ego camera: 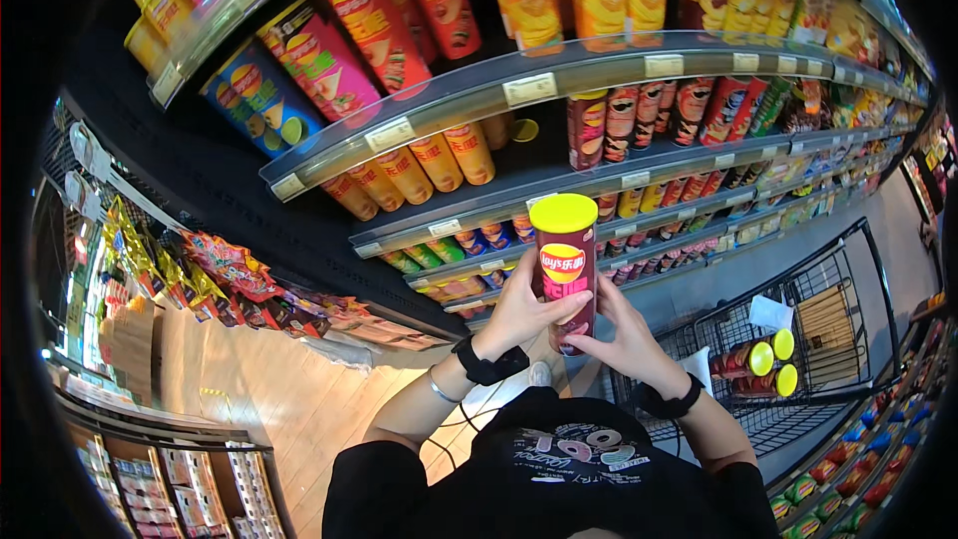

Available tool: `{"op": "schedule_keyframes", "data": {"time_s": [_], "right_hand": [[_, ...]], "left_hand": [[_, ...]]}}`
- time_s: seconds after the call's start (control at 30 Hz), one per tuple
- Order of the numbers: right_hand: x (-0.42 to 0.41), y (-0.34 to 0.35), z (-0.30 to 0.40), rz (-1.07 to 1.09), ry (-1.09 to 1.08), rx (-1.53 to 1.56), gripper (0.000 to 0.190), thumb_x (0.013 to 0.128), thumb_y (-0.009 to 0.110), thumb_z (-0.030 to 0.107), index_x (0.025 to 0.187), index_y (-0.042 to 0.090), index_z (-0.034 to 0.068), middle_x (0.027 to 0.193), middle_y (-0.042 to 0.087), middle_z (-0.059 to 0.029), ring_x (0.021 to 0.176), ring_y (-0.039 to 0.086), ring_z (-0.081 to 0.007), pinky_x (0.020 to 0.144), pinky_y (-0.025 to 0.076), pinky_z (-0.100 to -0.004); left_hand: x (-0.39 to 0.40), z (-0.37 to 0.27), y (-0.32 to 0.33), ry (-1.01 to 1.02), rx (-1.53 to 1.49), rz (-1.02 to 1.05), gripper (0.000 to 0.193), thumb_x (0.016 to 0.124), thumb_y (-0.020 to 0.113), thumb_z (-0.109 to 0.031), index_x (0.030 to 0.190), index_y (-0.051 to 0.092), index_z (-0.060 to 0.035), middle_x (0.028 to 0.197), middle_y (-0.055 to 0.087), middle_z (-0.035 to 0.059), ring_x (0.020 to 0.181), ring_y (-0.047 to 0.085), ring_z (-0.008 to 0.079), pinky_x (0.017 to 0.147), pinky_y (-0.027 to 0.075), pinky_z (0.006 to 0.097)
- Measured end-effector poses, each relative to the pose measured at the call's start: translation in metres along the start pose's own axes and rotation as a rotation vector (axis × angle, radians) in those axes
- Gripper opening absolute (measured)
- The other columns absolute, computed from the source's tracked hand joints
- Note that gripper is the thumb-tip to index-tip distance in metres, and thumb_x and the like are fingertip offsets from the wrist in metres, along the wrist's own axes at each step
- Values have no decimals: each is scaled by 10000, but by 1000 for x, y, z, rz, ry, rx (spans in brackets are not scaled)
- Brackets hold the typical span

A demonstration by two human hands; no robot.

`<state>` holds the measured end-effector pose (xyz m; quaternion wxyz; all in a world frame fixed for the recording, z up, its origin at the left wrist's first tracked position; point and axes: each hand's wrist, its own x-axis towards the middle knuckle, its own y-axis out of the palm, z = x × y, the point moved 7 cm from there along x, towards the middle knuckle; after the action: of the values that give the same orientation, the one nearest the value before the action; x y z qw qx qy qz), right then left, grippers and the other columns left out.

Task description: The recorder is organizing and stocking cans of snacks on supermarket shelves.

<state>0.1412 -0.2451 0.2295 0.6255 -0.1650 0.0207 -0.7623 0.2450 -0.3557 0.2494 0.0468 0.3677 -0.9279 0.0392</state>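
Observation:
A dark maroon Lay's crisp canister [566,262] with a yellow lid stands nearly upright between my two hands. My left hand [524,307] wraps its left side, the thumb lying across the front below the logo. Lower on the right side, my right hand [625,329] grips it, thumb near the base. Behind it is a shelf [516,172] where a similar maroon canister [586,131] stands beside several red ones. A yellow-lidded canister [525,130] sits deeper in the shadow of that shelf, and orange canisters [434,163] line its left part.
At my right is a black wire shopping cart [778,382] holding three maroon canisters [741,361] with yellow lids and a white packet [770,313]. Snack bags [232,269] hang at the shelf's left end. A display rack [179,479] stands lower left, another stocked shelf [861,457] lower right.

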Motion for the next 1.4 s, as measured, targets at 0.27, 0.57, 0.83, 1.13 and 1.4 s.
{"op": "schedule_keyframes", "data": {"time_s": [0.27, 0.57, 0.83, 1.13, 1.4], "right_hand": [[85, 52, -35, -1, 119, 271, 877, 818, 781, 130, 1487, 224, 20, 1380, 464, -171, 1254, 506, -252, 1044, 436, -396], [133, 52, -64, -79, 167, 406, 869, 840, 747, 87, 1509, 195, 27, 1414, 442, -147, 1286, 480, -229, 1062, 403, -380], [213, 20, -87, -150, 12, 191, 840, 772, 794, 144, 1438, 303, 1, 1300, 542, -161, 1172, 564, -210, 981, 462, -353], [269, -2, -104, -137, 161, 372, 687, 750, 830, 151, 1295, 451, -25, 1209, 592, -126, 1075, 595, -172, 920, 495, -315], [316, 2, -120, -105, 135, 133, 742, 753, 829, 156, 1356, 419, 19, 1300, 555, -102, 1211, 521, -188, 1028, 406, -321]], "left_hand": [[38, 11, -77, 50, 66, -66, 759, 803, 809, -246, 1357, 382, 49, 1244, 568, 173, 1138, 578, 221, 968, 475, 352], [85, 50, -102, -32, 5, -29, 792, 765, 838, -212, 1343, 369, 59, 1230, 563, 180, 1137, 578, 231, 955, 492, 358], [153, 56, -114, 130, 251, -282, 808, 710, 846, -345, 1284, 443, 55, 1189, 590, 234, 1099, 612, 344, 932, 489, 400], [136, 61, -133, 34, 421, -288, 687, 864, 735, -213, 1397, 376, 31, 1328, 515, 238, 1210, 556, 295, 969, 497, 386], [102, 68, -151, -54, 375, -288, 555, 911, 668, -140, 1385, 407, -15, 1351, 502, 201, 1232, 539, 267, 975, 492, 379]]}}
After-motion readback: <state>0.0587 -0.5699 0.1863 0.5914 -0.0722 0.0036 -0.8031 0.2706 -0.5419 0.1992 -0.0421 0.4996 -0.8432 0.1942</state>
